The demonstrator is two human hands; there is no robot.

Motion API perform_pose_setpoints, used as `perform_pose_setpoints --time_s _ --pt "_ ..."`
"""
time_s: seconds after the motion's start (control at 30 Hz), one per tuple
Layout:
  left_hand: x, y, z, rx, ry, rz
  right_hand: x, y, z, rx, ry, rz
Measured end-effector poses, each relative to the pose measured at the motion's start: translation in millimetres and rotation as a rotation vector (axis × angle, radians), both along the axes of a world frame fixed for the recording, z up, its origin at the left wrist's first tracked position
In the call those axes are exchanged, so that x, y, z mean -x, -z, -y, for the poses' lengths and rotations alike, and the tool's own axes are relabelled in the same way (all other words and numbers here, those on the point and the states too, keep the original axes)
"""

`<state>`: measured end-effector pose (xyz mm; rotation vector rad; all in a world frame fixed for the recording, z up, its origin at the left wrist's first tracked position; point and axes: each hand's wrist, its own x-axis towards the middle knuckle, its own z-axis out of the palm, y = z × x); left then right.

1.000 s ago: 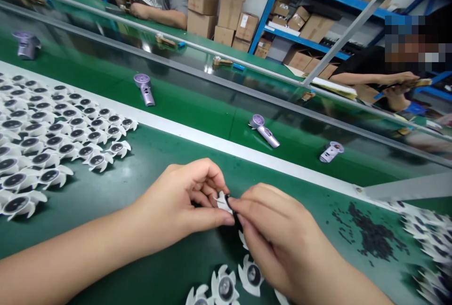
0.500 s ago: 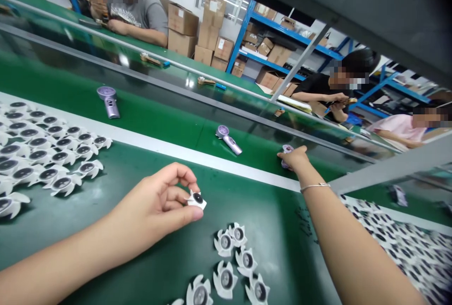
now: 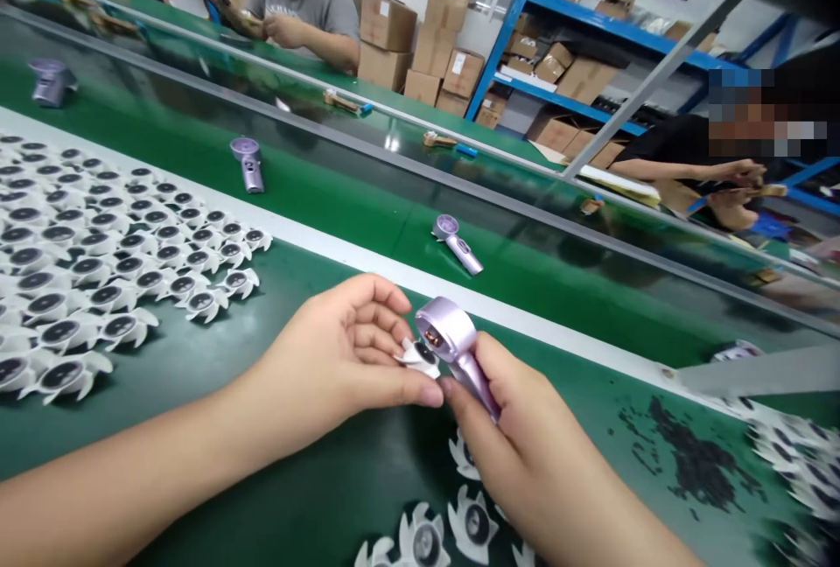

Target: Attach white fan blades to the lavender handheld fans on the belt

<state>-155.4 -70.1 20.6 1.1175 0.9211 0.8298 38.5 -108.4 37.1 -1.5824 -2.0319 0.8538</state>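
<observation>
The right hand (image 3: 518, 436) closes its grip on a glossy lilac fan housing (image 3: 450, 339); the left hand (image 3: 334, 348) pinches a white impeller (image 3: 420, 359).

A factory assembly line: green conveyor belts (image 3: 341, 230) run past seated workers (image 3: 308, 7) (cartons (image 3: 564, 64) fill blue steel racks (image 3: 505, 33) behind).

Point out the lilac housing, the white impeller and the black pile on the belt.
lilac housing (image 3: 444, 326): head view, on its round head.
white impeller (image 3: 420, 359): head view, on a blade.
black pile (image 3: 692, 458): head view, on its middle.
</observation>
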Motion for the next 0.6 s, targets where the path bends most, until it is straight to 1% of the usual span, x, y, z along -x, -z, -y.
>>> perform_pose_setpoints --time_s 0.17,0.4,0.53,0.6 --pt "1.8 -3.4 -1.2 -0.021 -0.035 0.046 -2.7 3.5 -1.3 -0.093 -0.013 0.087" --pt "1.8 -1.8 -2.9 -0.02 -0.05 0.094 -4.5 1.8 -5.0 -0.124 -0.069 0.135" --pt "2.3 -2.0 -3.4 -0.015 -0.049 0.109 -6.1 1.9 -7.5 -0.086 -0.086 0.129" --pt "1.9 -2.5 -2.9 -0.005 -0.054 0.112 -7.0 1.8 -7.7 -0.097 -0.093 0.139"
